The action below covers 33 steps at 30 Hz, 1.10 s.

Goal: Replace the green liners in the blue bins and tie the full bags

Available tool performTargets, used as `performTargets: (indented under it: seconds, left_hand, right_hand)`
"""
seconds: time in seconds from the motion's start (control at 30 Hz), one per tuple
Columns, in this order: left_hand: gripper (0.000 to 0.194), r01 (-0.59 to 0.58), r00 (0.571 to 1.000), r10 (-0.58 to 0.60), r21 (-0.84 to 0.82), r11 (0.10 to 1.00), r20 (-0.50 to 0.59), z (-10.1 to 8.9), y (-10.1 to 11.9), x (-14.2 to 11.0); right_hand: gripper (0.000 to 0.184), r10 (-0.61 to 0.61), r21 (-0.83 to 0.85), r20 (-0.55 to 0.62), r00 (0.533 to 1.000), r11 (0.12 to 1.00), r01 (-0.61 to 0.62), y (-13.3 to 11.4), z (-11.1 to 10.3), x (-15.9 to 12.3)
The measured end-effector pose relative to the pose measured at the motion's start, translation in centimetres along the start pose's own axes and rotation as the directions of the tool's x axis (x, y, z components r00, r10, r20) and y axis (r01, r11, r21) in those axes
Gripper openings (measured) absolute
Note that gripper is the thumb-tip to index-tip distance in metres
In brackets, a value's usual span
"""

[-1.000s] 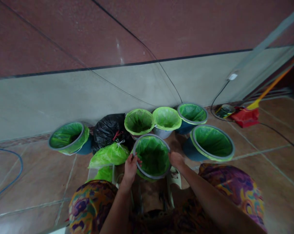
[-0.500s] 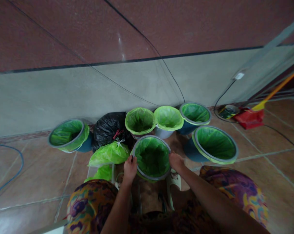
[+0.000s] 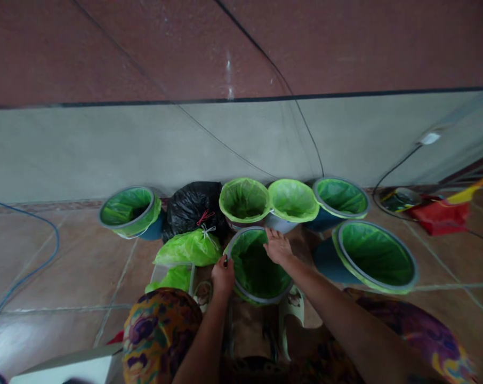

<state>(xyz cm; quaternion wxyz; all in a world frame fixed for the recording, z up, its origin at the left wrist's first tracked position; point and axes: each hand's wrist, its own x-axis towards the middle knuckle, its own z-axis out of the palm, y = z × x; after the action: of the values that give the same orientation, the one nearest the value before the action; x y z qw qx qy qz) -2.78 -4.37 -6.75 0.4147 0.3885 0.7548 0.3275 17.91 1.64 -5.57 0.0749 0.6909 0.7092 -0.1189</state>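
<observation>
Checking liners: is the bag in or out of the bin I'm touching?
In: green bag lines the inside, below the grey rim.

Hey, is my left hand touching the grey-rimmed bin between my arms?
Touching. The head view shows your left hand gripping the grey-rimmed bin at its left edge.

A single view looked from the person's head, forward and down onto the floor (image 3: 85,277). It faced the wall (image 3: 105,144) along the floor's far edge almost squarely, with the left hand (image 3: 223,274) and right hand (image 3: 279,247) near, below the lens.
</observation>
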Motion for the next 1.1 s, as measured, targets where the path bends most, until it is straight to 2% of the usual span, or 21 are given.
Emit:
performTargets:
  seconds: [0.13, 0.3, 0.47, 0.63, 0.73, 0.87, 0.93, 1.03, 1.1]
  left_hand:
    - [0.027, -0.007, 0.996, 0.023, 0.172, 0.985, -0.089, 0.2, -0.1, -0.3]
    - [0.023, 0.067, 0.981, -0.041, 0.133, 0.989, -0.19, 0.9, -1.0, -0.3]
    - [0.02, 0.1, 0.987, -0.085, 0.107, 0.989, -0.136, 1.1, -2.0, 0.6]
    - [0.017, 0.128, 0.984, -0.126, 0.004, 0.992, -0.126, 0.6, -1.9, 1.1]
    - [0.02, 0.191, 0.977, -0.188, 0.024, 0.981, -0.096, 0.2, -1.5, 1.2]
    - [0.023, 0.2, 0.975, -0.188, 0.099, 0.975, -0.117, 0.3, -1.5, 0.0]
    - [0.028, 0.179, 0.981, -0.164, 0.145, 0.973, -0.107, 0.8, -2.0, -1.0]
    - [0.032, 0.135, 0.991, -0.127, 0.223, 0.965, -0.05, 1.6, -2.9, -2.3]
    - [0.03, 0.126, 0.992, -0.127, 0.25, 0.96, -0.009, 2.0, -3.6, -2.6]
  right_hand:
    - [0.063, -0.019, -0.064, -0.008, 1.0, 0.998, 0.018, -0.4, 0.9, 0.4]
    - [0.068, -0.028, -0.118, 0.006, 1.0, 0.993, 0.029, -0.3, 0.8, 0.2]
    - [0.065, -0.035, -0.1, 0.06, 0.998, 0.994, 0.041, -0.4, 0.4, 1.1]
    - [0.079, -0.015, -0.128, 0.092, 0.996, 0.991, 0.027, -0.6, -0.1, 1.2]
    - [0.078, 0.006, -0.087, 0.149, 0.989, 0.996, 0.007, -0.7, -1.3, 0.5]
    - [0.065, 0.049, -0.02, 0.037, 0.998, 0.999, -0.048, -1.6, -1.6, -3.4]
    - [0.056, -0.016, 0.056, -0.016, 1.0, 0.998, 0.017, -2.6, -0.5, -6.6]
    - [0.044, -0.2, 0.171, 0.025, 0.979, 0.966, 0.193, -4.6, 2.4, -11.3]
    - [0.04, -0.243, 0.199, 0.107, 0.964, 0.955, 0.218, -5.7, 4.5, -13.4]
